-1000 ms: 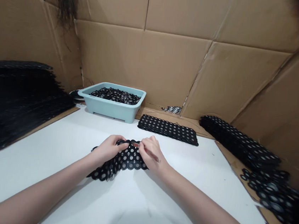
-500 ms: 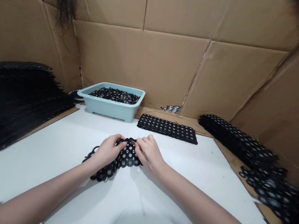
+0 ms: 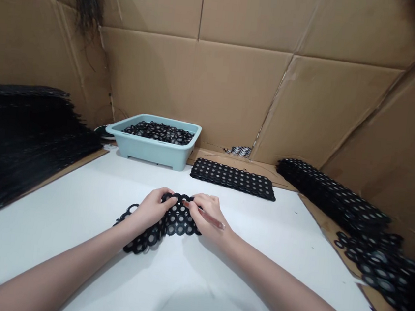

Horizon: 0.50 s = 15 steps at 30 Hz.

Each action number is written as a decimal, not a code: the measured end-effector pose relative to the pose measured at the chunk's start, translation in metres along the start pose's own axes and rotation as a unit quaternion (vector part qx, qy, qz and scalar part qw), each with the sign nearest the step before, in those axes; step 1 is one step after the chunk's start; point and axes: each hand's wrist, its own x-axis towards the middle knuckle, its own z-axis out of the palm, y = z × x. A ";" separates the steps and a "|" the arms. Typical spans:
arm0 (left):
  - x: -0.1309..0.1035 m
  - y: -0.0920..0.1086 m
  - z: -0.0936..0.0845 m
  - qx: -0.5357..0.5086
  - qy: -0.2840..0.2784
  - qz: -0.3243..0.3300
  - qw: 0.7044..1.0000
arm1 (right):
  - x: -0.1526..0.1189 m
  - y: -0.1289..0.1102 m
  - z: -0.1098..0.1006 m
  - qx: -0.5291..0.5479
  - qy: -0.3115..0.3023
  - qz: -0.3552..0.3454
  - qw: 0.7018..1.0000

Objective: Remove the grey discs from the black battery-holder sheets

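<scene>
A black rubber sheet of joined rings (image 3: 170,223) lies crumpled on the white table (image 3: 187,282) in front of me. My left hand (image 3: 150,210) grips its left part, thumb and fingers curled over the top edge. My right hand (image 3: 206,216) pinches the sheet's right upper edge, and a thin pinkish stick lies along its fingers. The two hands almost touch above the sheet.
A light blue tub (image 3: 152,145) full of loose black rings stands at the back. A flat stack of ring sheets (image 3: 233,178) lies to its right. More sheets and loose rings (image 3: 363,226) sit at the right, a tall black pile (image 3: 19,140) at the left. Cardboard walls surround the table.
The sheet has been bunched and shifted slightly left between my hands; my right fingers have moved down along its edge. The hands keep their hold.
</scene>
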 end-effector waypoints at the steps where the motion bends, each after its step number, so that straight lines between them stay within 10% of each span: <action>1: -0.001 0.001 0.000 -0.007 -0.003 0.001 1.000 | -0.001 0.000 0.001 -0.004 0.004 0.004 1.000; 10: -0.014 0.006 0.009 0.016 0.004 0.009 1.000 | 0.001 -0.006 0.006 -0.146 0.028 -0.028 0.989; 15: -0.003 -0.002 0.003 0.037 0.004 0.017 0.999 | 0.012 0.011 -0.012 0.075 -0.023 0.115 0.990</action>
